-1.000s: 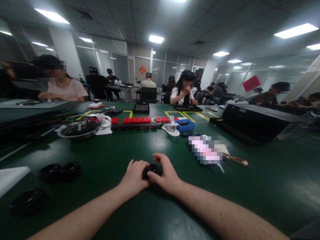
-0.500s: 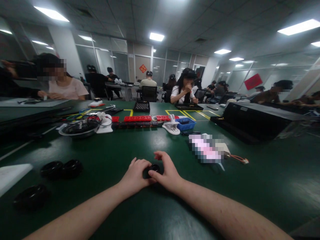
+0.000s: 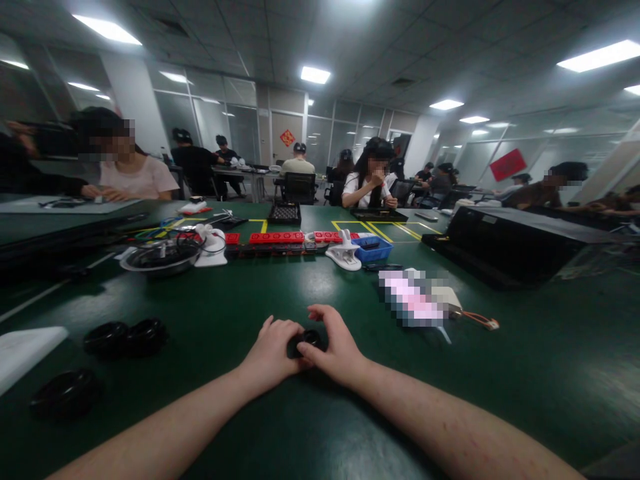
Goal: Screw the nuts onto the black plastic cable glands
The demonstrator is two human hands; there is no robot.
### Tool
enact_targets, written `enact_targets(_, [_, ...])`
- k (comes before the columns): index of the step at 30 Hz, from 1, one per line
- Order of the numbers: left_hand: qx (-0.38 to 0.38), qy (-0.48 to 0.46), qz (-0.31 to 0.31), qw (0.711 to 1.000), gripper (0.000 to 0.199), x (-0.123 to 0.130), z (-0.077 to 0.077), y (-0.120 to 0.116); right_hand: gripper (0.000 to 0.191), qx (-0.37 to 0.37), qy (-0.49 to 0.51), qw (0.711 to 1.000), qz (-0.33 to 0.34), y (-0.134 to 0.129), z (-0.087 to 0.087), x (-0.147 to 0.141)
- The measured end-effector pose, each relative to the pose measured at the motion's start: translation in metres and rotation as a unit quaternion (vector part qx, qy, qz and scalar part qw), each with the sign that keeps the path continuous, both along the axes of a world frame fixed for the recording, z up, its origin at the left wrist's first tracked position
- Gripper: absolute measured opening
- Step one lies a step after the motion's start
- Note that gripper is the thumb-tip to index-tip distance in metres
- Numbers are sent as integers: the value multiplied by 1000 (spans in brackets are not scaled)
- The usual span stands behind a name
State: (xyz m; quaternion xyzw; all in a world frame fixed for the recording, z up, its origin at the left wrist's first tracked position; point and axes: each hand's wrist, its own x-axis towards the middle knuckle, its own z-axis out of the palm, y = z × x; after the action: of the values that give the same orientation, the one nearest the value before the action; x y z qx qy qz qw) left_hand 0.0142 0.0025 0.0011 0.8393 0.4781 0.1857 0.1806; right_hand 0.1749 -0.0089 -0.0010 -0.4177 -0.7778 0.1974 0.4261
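Between my hands is a small black ring-shaped part (image 3: 312, 337), low over or on the green table (image 3: 215, 427); the hands hide much of it. My left hand (image 3: 273, 348) is closed around its left side, fingers bent over the far edge. My right hand (image 3: 337, 343) grips it from the right, its thumb across the near top of the ring and its fingers curved behind. Three larger glossy black rings lie to the left: one nearer me (image 3: 66, 395), and a touching pair made of a left ring (image 3: 106, 339) and a right ring (image 3: 147, 335).
A white board (image 3: 25, 350) lies at the left edge. Farther back are a metal bowl (image 3: 135, 265) with cables, a white clip (image 3: 345, 253), a blue tray (image 3: 374, 251) and red blocks (image 3: 277, 238). A large black case (image 3: 500, 247) stands right. Several people sit beyond.
Both hands keep nearly the same grip on the black ring. The whole view has shifted very slightly; the objects on the table stay where they were.
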Motion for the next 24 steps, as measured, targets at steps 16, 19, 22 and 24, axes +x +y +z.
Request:
enact_targets(16, [16, -8, 31, 999, 26, 0, -5, 2, 58, -20, -7, 1000, -12, 3, -4, 0])
enact_targets(19, [13, -4, 27, 1000, 27, 0, -4, 2, 49, -26, 3, 1000, 16, 3, -5, 0])
enact_targets(22, [14, -3, 27, 1000, 29, 0, -5, 3, 57, -7, 19, 997, 76, 0, -3, 0])
enact_targets(24, [16, 0, 29, 999, 29, -1, -5, 3, 62, 5, 17, 996, 85, -2, -1, 0])
